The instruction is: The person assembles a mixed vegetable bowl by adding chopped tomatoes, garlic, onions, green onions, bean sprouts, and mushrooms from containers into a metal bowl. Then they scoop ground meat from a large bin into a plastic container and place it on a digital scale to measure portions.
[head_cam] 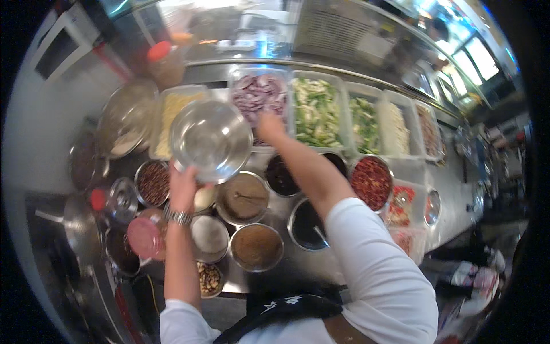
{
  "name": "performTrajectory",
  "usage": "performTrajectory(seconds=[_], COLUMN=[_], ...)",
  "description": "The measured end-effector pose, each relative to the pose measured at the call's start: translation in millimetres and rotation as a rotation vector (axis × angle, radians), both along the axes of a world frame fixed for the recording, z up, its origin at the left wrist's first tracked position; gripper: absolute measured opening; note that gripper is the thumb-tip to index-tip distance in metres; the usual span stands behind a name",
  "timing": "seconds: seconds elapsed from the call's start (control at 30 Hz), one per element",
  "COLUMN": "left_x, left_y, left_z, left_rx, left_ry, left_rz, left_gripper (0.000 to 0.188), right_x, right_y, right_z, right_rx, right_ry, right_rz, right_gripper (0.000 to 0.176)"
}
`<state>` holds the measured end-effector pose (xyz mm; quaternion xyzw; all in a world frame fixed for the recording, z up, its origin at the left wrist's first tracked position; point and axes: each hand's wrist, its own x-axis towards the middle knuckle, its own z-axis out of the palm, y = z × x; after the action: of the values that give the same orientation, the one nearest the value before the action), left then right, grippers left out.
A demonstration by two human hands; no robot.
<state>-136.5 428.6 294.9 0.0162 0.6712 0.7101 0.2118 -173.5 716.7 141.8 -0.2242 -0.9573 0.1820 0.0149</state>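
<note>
My left hand [185,182] grips the near rim of a stainless steel bowl [210,142], which looks empty and hangs partly over a tub of yellow shreds [175,112]. My right hand [271,128] reaches into a clear plastic tub of sliced red onion [260,92]; its fingertips are blurred, so whether they hold onion cannot be told. Just right of that hand stands a tub of cut green and white vegetables [317,112], perhaps scallions. Below my right forearm are round containers of dark contents [281,175].
Farther right are tubs of greens [364,122] and white pieces [396,129]. Nearer me stand bowls of red chili-like pieces [372,182], brown powder [258,247], a white substance [209,238] and chopped pieces [209,278]. A red-lidded jar [165,60] is at the back left; a person [439,32] is beyond the counter.
</note>
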Motion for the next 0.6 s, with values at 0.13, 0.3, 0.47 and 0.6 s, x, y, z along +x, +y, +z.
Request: performTrajectory(seconds=[0.13,0.3,0.47,0.6], left_x=[-51,-82,-97,-92], left_y=[34,56,88,125], left_z=[5,9,1,-24], left_rx=[-0.236,-0.347,-0.386,-0.227], left_ry=[0.016,0.125,0.106,-0.089], left_rz=[0.071,-0.008,-0.107,-0.187], left_gripper=[0.060,0.065,0.065,0.057], right_x=[-15,-21,-44,-52], right_y=[34,61,52,8], right_z=[27,71,129,149], right_rx=[-0.219,-0.431,-0.430,-0.240], right_ry=[0.039,-0.075,-0.079,-0.272], right_rz=[-0.069,-0.018,0.120,0.345], right_gripper=[0.038,0.043,0.038,0.062])
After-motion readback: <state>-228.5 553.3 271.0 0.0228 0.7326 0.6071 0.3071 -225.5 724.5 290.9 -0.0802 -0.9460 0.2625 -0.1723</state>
